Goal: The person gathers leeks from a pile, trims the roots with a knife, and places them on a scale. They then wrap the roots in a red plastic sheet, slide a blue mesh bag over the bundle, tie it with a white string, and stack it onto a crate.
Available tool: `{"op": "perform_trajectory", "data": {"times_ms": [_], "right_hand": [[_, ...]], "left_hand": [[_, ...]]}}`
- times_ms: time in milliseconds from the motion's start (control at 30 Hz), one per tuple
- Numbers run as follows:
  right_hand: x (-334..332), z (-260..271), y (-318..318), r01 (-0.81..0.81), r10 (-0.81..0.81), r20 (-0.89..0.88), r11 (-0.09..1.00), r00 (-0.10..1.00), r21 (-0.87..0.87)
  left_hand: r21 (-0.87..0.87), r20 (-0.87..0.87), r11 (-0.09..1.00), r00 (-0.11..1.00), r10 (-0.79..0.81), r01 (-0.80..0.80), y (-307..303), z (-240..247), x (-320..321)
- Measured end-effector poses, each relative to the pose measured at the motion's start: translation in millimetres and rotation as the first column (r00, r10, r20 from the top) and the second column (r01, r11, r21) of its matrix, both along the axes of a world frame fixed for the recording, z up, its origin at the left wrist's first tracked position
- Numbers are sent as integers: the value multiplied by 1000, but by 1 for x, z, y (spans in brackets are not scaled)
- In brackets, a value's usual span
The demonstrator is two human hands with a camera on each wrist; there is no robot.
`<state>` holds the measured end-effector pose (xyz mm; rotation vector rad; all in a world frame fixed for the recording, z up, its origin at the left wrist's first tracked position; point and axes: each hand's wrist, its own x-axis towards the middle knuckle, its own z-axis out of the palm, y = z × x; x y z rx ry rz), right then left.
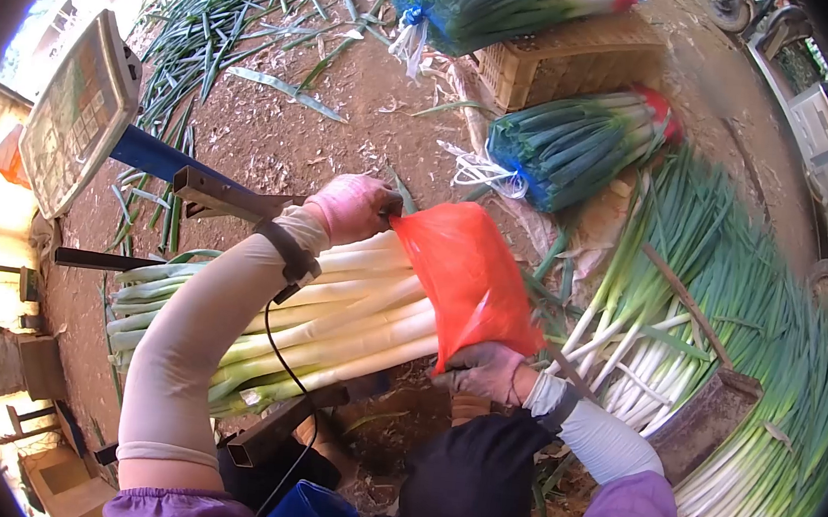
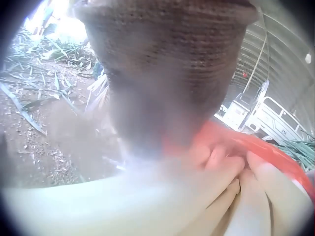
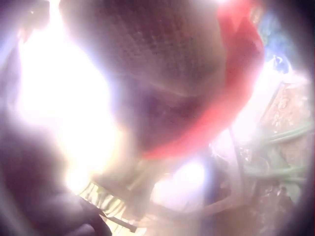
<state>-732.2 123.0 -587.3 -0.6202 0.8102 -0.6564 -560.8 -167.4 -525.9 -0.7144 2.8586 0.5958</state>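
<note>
A bundle of thick green onions (image 1: 360, 298) lies across a metal stand, with its white ends toward the right. Over those ends sits a red plastic bag (image 1: 462, 278), spread wide. My gloved left hand (image 1: 355, 203) pinches the bag's upper edge on the far side. On the near side, my gloved right hand (image 1: 488, 370) grips the lower edge. The left wrist view has the pale stalks (image 2: 108, 201) close under the glove, the red bag (image 2: 261, 147) beside them. In the right wrist view, glare and blur hide the fingers near the bag (image 3: 241, 69).
Two bagged onion bundles (image 1: 574, 144) (image 1: 507, 13) lie beyond, one on a plastic crate (image 1: 572, 64). Loose green onions (image 1: 767, 422) form a large pile at right. A scale display (image 1: 79, 117) stands at left. Cut leaves (image 1: 207, 29) litter the ground behind it.
</note>
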Motion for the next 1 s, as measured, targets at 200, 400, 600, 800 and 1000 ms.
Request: {"op": "perform_trajectory", "data": {"times_ms": [200, 400, 600, 800, 1000], "right_hand": [[-12, 77, -16, -286, 274, -169, 957, 947, -47], [-39, 59, 13, -34, -13, -539, 997, 842, -76], [-38, 13, 102, -8, 30, -708, 999, 705, 35], [-19, 5, 174, -113, 163, -783, 987, 600, 118], [-9, 14, 195, 202, -61, -746, 974, 663, 100]], "left_hand": [[17, -141, 997, 987, -72, 75, 11, 48, 5], [104, 318, 995, 947, -40, 7, 17, 72, -4], [62, 83, 996, 995, -62, 57, 51, 174, -29], [310, -468, 936, 884, 0, 164, 136, 320, 10], [43, -457, 985, 880, -127, 165, 238, 372, 126]]}}
